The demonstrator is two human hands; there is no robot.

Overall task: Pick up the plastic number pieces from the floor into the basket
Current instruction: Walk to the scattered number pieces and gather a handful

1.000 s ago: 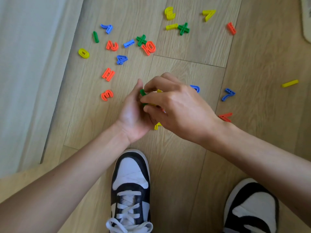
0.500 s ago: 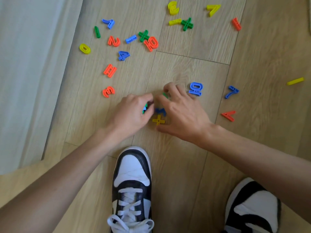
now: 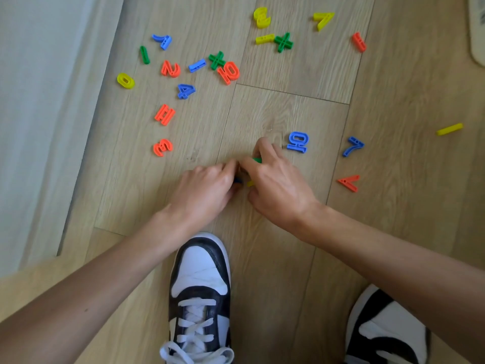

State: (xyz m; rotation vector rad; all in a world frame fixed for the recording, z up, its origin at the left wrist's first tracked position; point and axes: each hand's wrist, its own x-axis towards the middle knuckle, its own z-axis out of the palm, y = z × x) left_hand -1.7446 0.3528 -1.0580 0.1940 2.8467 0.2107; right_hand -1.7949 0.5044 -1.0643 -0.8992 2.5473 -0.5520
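Number pieces [image 3: 250,183] huddled between left hand [image 3: 207,190], right hand [image 3: 278,185]; fingers curled, grip unclear.

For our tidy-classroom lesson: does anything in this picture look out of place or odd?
Yes. Plastic number pieces lie scattered over the wood floor, from a yellow 0 at the left to a yellow bar far right. The left hand and right hand close over a few pieces. Nothing looks broken.
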